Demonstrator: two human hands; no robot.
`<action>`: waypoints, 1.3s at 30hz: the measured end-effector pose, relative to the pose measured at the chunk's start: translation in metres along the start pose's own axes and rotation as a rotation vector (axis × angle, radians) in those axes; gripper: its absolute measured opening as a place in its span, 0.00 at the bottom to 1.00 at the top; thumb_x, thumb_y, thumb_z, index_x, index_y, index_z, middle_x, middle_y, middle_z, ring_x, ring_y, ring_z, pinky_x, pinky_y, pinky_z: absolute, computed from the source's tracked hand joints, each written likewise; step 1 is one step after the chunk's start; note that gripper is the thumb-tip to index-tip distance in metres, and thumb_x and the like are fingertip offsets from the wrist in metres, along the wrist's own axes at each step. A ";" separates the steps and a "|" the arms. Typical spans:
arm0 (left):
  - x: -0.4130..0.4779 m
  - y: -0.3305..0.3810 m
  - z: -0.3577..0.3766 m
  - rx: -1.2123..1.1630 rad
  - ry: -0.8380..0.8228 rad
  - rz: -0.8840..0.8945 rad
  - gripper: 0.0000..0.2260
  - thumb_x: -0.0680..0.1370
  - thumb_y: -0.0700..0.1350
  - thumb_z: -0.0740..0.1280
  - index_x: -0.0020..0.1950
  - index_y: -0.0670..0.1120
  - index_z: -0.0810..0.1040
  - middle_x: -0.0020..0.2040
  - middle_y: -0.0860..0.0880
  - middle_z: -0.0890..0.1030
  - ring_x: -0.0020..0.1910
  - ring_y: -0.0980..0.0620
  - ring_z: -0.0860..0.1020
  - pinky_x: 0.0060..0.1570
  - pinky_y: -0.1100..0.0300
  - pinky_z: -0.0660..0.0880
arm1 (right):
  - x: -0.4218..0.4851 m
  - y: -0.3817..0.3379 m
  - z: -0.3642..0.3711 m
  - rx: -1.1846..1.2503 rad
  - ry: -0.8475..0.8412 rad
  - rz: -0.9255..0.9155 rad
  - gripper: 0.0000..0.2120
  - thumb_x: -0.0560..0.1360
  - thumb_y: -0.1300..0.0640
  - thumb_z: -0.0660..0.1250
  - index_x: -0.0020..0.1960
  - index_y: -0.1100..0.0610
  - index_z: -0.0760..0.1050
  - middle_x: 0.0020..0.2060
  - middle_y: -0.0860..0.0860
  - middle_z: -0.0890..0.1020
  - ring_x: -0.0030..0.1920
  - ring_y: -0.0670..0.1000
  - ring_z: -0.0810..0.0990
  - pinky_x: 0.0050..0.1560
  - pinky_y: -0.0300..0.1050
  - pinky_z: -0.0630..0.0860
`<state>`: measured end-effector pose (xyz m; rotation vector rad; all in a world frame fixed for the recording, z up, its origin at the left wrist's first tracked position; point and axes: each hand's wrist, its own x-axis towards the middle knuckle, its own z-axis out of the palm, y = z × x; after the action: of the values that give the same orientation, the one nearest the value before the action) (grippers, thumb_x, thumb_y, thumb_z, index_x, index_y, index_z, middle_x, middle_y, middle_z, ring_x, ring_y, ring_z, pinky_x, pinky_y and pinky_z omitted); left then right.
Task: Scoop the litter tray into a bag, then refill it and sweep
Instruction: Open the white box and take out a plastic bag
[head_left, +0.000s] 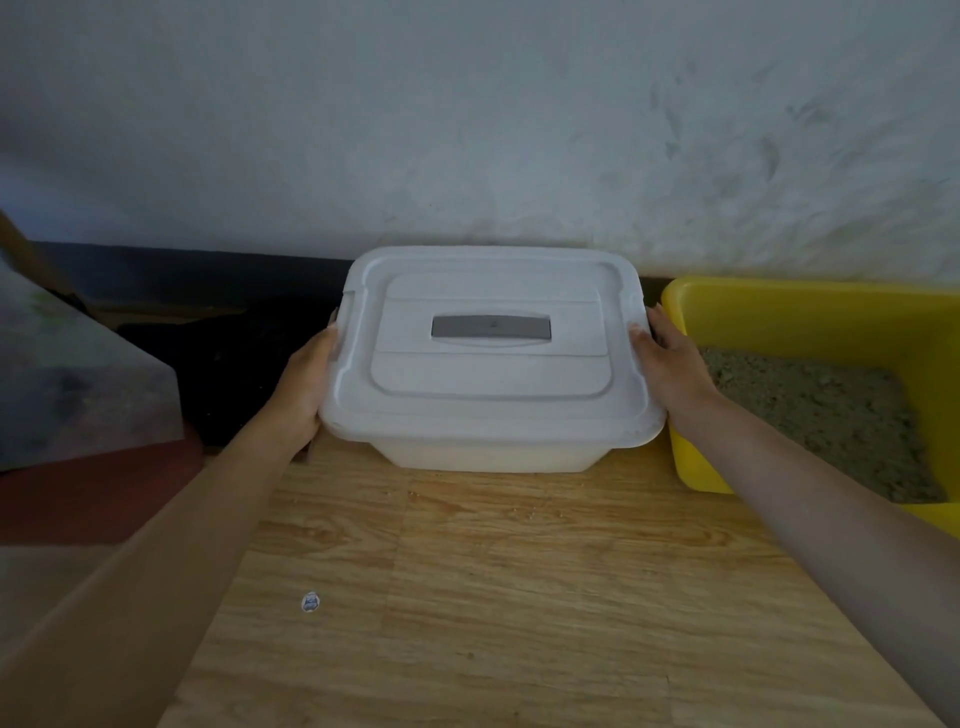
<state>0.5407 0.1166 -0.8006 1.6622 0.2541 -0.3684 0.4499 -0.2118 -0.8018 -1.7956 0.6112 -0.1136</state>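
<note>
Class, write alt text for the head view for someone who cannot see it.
The left hand and right hand grip the ends of a lidded white box on a wood-grain floor. A yellow litter tray with litter sits to its right.

**White box held between both hands**

A lidded white box (491, 395) is gripped at its side rims by the left hand (306, 384) and the right hand (675, 364). Just right of the right hand, a yellow litter tray (779, 296) holding litter (821, 415) is seen.
</note>
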 end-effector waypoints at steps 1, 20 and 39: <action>-0.001 0.002 0.000 0.022 -0.007 0.023 0.16 0.82 0.55 0.55 0.59 0.49 0.77 0.46 0.49 0.81 0.43 0.50 0.79 0.41 0.56 0.75 | -0.001 0.000 0.000 0.003 -0.010 0.000 0.22 0.80 0.49 0.57 0.74 0.45 0.64 0.77 0.45 0.57 0.77 0.49 0.55 0.75 0.56 0.57; -0.045 0.016 -0.018 0.112 0.056 0.217 0.16 0.82 0.54 0.53 0.61 0.51 0.76 0.52 0.49 0.81 0.50 0.51 0.79 0.50 0.55 0.75 | -0.044 -0.014 -0.003 0.118 -0.075 -0.079 0.23 0.83 0.53 0.55 0.76 0.41 0.56 0.71 0.43 0.67 0.66 0.47 0.69 0.61 0.43 0.67; -0.146 -0.061 -0.050 0.187 0.205 0.351 0.13 0.84 0.49 0.50 0.59 0.51 0.74 0.49 0.56 0.77 0.44 0.66 0.76 0.42 0.71 0.72 | -0.168 0.026 -0.008 0.218 -0.031 -0.324 0.22 0.80 0.62 0.60 0.73 0.53 0.64 0.63 0.49 0.77 0.62 0.46 0.77 0.60 0.42 0.76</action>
<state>0.3882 0.1810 -0.7958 1.8908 0.0762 0.0449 0.2938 -0.1469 -0.7851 -1.6675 0.2697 -0.3578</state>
